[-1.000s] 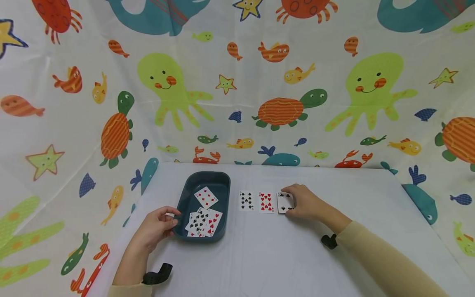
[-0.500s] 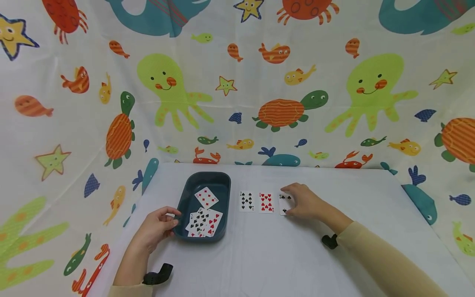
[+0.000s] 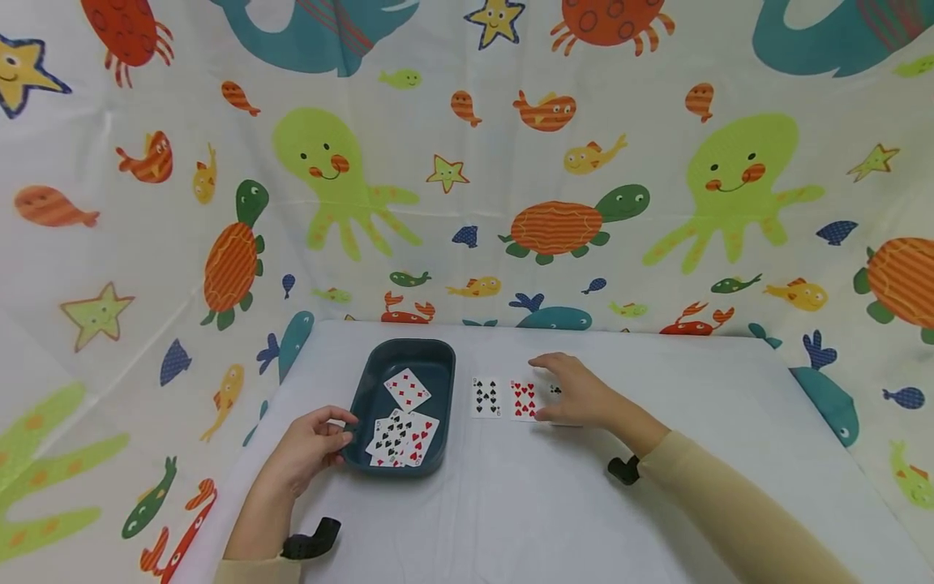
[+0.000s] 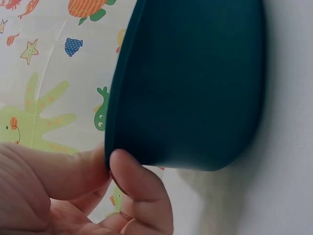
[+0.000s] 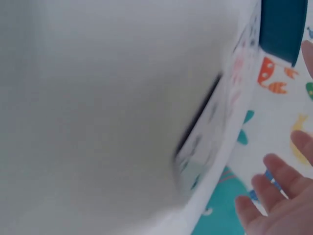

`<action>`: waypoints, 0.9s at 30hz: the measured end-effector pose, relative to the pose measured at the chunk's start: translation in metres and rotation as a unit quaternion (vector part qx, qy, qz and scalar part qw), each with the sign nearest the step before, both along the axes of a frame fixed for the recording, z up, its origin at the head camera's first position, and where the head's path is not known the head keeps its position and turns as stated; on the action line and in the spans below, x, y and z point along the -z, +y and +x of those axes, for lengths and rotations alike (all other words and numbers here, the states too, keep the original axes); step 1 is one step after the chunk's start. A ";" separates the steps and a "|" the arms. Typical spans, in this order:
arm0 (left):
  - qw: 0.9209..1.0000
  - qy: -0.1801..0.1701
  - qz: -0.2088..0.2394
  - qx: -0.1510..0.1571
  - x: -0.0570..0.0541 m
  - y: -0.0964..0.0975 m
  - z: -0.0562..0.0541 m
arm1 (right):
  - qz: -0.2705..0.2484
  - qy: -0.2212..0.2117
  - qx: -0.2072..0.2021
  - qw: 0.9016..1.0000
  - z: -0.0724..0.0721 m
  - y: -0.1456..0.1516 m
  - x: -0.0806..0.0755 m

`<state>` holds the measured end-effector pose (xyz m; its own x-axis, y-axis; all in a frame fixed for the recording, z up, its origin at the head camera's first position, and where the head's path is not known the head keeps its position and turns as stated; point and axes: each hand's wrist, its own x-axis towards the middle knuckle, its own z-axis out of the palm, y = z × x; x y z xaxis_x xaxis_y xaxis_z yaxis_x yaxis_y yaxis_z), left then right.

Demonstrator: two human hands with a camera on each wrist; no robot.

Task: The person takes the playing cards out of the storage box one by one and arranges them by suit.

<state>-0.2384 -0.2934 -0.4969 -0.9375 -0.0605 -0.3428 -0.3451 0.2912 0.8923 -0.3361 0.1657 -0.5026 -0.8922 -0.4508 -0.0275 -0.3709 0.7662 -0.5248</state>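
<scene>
My left hand (image 3: pixel 310 448) pinches the near left edge of a dark teal tray (image 3: pixel 447 389) between thumb and fingers; the tray wall (image 4: pixel 190 88) fills much of the left wrist view. Several playing cards lie face up in the tray, among them a diamonds card (image 3: pixel 406 390) and a hearts card (image 3: pixel 421 438). To the tray's right, a spades card (image 3: pixel 486 397) and another hearts card (image 3: pixel 523 399) lie in a row with a clubs card (image 3: pixel 555 389). Over the clubs card hovers my right hand (image 3: pixel 587 397), which partly hides it. Its fingers (image 5: pixel 283 176) are spread and hold nothing.
A white cloth (image 3: pixel 467 519) covers the table. Behind it hangs a curtain (image 3: pixel 452 219) printed with sea animals. Black wrist-worn pieces (image 3: pixel 312 539) show at both sleeves.
My right hand has let go of the clubs card's edges and shifted left, with its fingertips now over the hearts card. My left hand and the tray stay put.
</scene>
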 end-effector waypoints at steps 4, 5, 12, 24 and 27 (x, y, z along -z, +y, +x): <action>1.000 0.003 -0.002 0.003 0.001 0.000 0.002 | 0.002 0.038 -0.008 0.999 0.000 -0.018 -0.003; 1.000 0.004 -0.002 0.002 0.002 0.000 0.002 | 0.006 0.047 -0.010 0.999 0.000 -0.023 -0.003; 1.000 0.004 0.000 -0.005 0.005 0.001 0.007 | 0.014 0.094 -0.023 0.995 0.000 -0.058 -0.009; 1.000 0.003 0.001 -0.019 0.002 0.012 0.033 | 0.015 0.087 -0.044 0.995 0.015 -0.108 -0.022; 1.000 0.008 0.002 -0.020 0.002 0.013 0.039 | 0.025 0.091 -0.051 0.994 0.019 -0.120 -0.022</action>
